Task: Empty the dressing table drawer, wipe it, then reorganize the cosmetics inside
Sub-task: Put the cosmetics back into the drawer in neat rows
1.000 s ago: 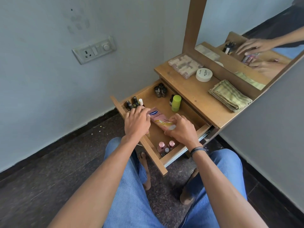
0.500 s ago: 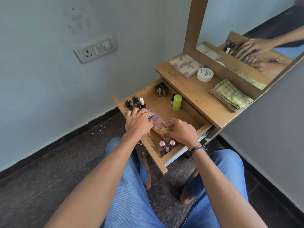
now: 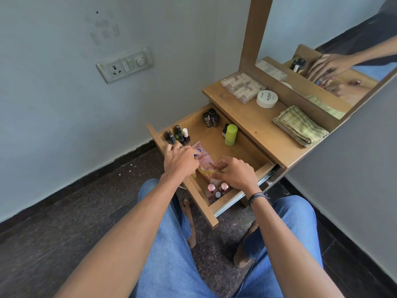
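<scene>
**A:** Where does the job stand right now?

**B:** It looks like the final stage, the reorganizing. The drawer (image 3: 217, 145) is pulled open under the dressing table top (image 3: 255, 125), and small groups of cosmetics stand in its corners: dark nail polish bottles (image 3: 177, 135) at the near-left corner, a cluster of small dark bottles (image 3: 211, 120) at the far corner, a lime-green container (image 3: 231, 134) by the back wall, and pink-capped bottles (image 3: 217, 190) at the near-right end. Much of the drawer floor is bare wood.

**A:** And the hands?

**B:** Both are on a pink tube (image 3: 205, 163) lying in the middle of the drawer. The left hand (image 3: 181, 160) rests palm down with its fingers on the tube's upper end. The right hand (image 3: 235, 174) curls over the lower end, fingers bent as if pinching it; the exact grip is hidden.

**A:** Was the wiping done?

**B:** A folded green checked cloth (image 3: 300, 125) lies on the table top, away from the drawer, so I judge wiping is finished, though nothing proves it.

**A:** What's left?

**B:** Settling the tube, and perhaps returning the clear box (image 3: 243, 86) and white jar (image 3: 267, 98) on the table top, if they belong inside.
</scene>
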{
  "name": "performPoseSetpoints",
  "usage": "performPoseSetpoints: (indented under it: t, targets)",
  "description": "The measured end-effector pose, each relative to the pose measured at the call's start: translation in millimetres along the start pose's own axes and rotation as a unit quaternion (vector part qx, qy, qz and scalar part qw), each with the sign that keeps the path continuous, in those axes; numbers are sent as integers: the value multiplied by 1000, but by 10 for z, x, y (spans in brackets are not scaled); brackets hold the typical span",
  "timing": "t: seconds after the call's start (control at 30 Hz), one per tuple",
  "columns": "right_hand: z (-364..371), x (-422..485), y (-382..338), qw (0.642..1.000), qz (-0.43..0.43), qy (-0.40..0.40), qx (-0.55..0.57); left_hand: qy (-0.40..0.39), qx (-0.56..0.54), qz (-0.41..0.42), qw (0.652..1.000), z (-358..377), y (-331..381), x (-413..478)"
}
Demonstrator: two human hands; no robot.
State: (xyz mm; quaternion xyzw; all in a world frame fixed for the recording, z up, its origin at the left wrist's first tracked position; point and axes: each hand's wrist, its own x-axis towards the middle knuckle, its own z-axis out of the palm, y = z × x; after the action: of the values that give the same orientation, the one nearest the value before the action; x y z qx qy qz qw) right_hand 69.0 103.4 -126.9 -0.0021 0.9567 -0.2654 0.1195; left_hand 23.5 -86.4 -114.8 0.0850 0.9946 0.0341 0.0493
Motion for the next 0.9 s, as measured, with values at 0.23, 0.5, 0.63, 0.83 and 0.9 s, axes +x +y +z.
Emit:
performPoseSetpoints:
  t: [0.23, 0.5, 0.63, 0.83, 0.9]
  targets:
    - [14, 11, 9, 1000, -4, -4, 4, -4, 6, -9, 1000, 11, 5, 8]
    - [24, 1, 24, 1000, -9, 14, 17, 6, 4, -4, 1000, -18, 7, -12]
    - [4, -9, 24, 998, 9, 43, 46, 10, -2, -1, 1000, -27, 13, -17]
    - [-340, 16, -68, 975, -25, 150, 161, 21, -8, -8, 1000, -6, 14, -8]
    - [-591, 145, -149, 962, -61, 225, 142, 14, -14, -17, 1000, -18, 22, -9]
